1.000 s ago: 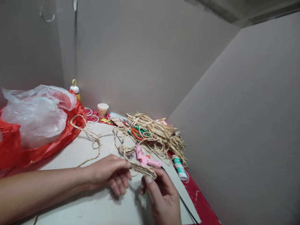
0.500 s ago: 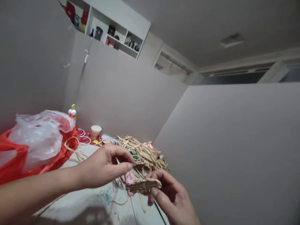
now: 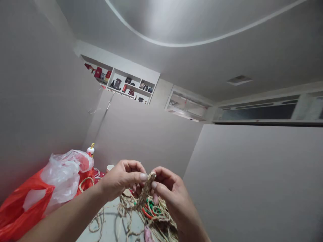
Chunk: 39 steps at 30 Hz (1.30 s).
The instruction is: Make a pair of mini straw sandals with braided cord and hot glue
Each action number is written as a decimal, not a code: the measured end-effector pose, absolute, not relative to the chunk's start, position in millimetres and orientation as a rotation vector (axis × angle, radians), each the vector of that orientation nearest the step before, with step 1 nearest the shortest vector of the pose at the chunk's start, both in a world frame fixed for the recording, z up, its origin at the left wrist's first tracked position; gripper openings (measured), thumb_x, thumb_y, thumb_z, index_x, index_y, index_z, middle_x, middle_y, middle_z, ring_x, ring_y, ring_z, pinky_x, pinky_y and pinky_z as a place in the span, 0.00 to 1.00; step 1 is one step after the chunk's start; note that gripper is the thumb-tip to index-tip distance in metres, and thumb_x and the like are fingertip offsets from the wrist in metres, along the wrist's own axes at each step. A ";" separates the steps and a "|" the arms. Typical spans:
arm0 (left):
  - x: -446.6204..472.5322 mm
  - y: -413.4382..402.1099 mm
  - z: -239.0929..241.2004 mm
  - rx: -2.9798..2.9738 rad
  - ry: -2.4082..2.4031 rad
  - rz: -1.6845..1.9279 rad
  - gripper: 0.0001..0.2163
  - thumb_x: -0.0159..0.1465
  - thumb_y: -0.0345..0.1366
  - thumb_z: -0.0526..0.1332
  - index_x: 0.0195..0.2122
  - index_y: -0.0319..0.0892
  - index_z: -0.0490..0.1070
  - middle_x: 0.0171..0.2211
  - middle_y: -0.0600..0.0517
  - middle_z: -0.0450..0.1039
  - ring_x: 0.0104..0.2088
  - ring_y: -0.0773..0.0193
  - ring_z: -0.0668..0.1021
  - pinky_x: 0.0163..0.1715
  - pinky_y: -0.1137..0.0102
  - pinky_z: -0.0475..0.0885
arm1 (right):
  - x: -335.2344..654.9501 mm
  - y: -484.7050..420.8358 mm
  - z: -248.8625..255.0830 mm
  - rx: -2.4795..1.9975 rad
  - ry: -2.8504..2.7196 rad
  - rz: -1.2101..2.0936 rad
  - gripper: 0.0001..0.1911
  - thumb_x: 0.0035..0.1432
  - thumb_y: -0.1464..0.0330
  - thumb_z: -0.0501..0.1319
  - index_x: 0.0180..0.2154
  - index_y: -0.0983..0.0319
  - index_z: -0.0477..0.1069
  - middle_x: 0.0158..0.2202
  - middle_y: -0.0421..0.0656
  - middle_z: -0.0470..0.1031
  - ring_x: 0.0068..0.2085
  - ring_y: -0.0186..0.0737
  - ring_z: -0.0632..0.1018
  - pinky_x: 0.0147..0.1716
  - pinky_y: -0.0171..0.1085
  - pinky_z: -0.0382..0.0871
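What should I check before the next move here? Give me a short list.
1. Right grip on the woven straw piece: ok, thumb and fingers hold it.
2. Left grip at the piece: ok, fingertips at its upper end.
3. Braided cords untangled: not ok, they lie in loops.
4. Orange handle clear of straw: not ok, strands lie around it.
5. Pink glue gun cool: cannot tell, only part shows.

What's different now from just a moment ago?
The left hand came in toward the right hand, and the braided piece swung from nearly level to steeply tilted. The view tipped up. The right hand still holds the piece; the red bag stays at left.
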State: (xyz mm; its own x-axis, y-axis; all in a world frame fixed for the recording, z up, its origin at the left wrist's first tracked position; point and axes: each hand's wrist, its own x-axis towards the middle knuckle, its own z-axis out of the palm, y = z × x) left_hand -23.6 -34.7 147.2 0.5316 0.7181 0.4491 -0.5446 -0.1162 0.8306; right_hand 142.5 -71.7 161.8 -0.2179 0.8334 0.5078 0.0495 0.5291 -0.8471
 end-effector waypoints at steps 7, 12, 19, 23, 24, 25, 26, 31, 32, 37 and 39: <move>-22.1 -32.5 145.9 1.294 0.160 1.174 0.11 0.47 0.37 0.73 0.25 0.37 0.74 0.19 0.54 0.72 0.17 0.71 0.72 0.16 0.77 0.67 | 141.0 -57.3 155.7 -0.545 -1.629 1.032 0.07 0.50 0.69 0.69 0.30 0.63 0.72 0.22 0.37 0.72 0.20 0.27 0.70 0.15 0.23 0.66; -15.8 -35.0 135.1 1.282 0.203 1.193 0.11 0.48 0.37 0.73 0.25 0.36 0.75 0.19 0.53 0.72 0.17 0.72 0.72 0.18 0.78 0.66 | 151.1 -53.0 137.3 -0.417 -1.621 1.190 0.12 0.51 0.64 0.71 0.33 0.63 0.73 0.23 0.38 0.75 0.17 0.24 0.70 0.16 0.23 0.65; -11.0 -40.9 131.1 1.310 0.204 1.199 0.11 0.47 0.38 0.74 0.24 0.36 0.77 0.18 0.52 0.73 0.18 0.71 0.72 0.19 0.77 0.68 | 157.1 -59.5 135.4 -0.403 -1.581 1.216 0.10 0.51 0.65 0.72 0.32 0.64 0.76 0.24 0.39 0.75 0.20 0.26 0.72 0.17 0.23 0.66; -12.3 -42.3 128.9 1.343 0.188 1.204 0.09 0.50 0.37 0.73 0.25 0.37 0.77 0.19 0.52 0.74 0.19 0.71 0.73 0.20 0.76 0.69 | 157.9 -63.1 138.4 -0.420 -1.589 1.208 0.10 0.51 0.65 0.72 0.33 0.63 0.75 0.24 0.38 0.74 0.20 0.25 0.71 0.17 0.22 0.64; -12.6 -42.6 128.6 1.352 0.188 1.210 0.09 0.51 0.37 0.73 0.26 0.37 0.77 0.20 0.52 0.74 0.19 0.71 0.73 0.20 0.76 0.69 | 158.3 -63.6 138.9 -0.430 -1.584 1.199 0.10 0.52 0.64 0.71 0.33 0.63 0.75 0.23 0.38 0.74 0.20 0.26 0.71 0.17 0.22 0.64; -12.9 -42.8 128.4 1.362 0.187 1.218 0.08 0.51 0.36 0.72 0.26 0.38 0.77 0.20 0.52 0.74 0.19 0.71 0.73 0.20 0.76 0.70 | 158.8 -64.0 139.3 -0.441 -1.575 1.191 0.11 0.52 0.63 0.71 0.33 0.63 0.76 0.22 0.38 0.74 0.20 0.26 0.70 0.17 0.23 0.64; -13.2 -43.0 128.3 1.372 0.186 1.225 0.07 0.52 0.36 0.72 0.26 0.38 0.77 0.20 0.52 0.74 0.19 0.71 0.73 0.21 0.76 0.70 | 159.3 -64.2 139.6 -0.457 -1.560 1.185 0.11 0.53 0.62 0.70 0.32 0.63 0.77 0.21 0.38 0.73 0.20 0.26 0.70 0.17 0.23 0.64; -13.7 -43.0 126.8 1.401 0.181 1.214 0.06 0.53 0.34 0.72 0.27 0.38 0.77 0.21 0.52 0.74 0.20 0.72 0.74 0.21 0.77 0.70 | 160.1 -63.3 139.3 -0.520 -1.497 1.134 0.13 0.53 0.59 0.70 0.29 0.63 0.78 0.17 0.37 0.71 0.16 0.25 0.66 0.15 0.24 0.61; -13.6 -42.8 126.3 1.403 0.182 1.210 0.07 0.53 0.34 0.72 0.27 0.38 0.77 0.20 0.53 0.74 0.20 0.72 0.74 0.21 0.77 0.70 | 159.6 -63.5 139.3 -0.526 -1.490 1.123 0.13 0.53 0.59 0.70 0.28 0.63 0.78 0.17 0.37 0.71 0.16 0.24 0.66 0.15 0.24 0.61; -13.3 -41.9 126.0 1.429 0.204 1.225 0.07 0.54 0.34 0.71 0.28 0.37 0.77 0.21 0.52 0.74 0.20 0.72 0.74 0.21 0.78 0.70 | 157.5 -66.1 140.1 -0.535 -1.496 1.088 0.12 0.55 0.59 0.68 0.30 0.63 0.78 0.18 0.38 0.72 0.18 0.25 0.68 0.17 0.24 0.63; -13.2 -42.6 127.4 1.445 0.218 1.238 0.07 0.54 0.35 0.71 0.28 0.37 0.77 0.20 0.52 0.74 0.20 0.72 0.74 0.21 0.78 0.70 | 158.0 -65.9 139.8 -0.542 -1.518 1.065 0.12 0.56 0.59 0.68 0.31 0.62 0.78 0.19 0.37 0.72 0.17 0.25 0.68 0.17 0.24 0.62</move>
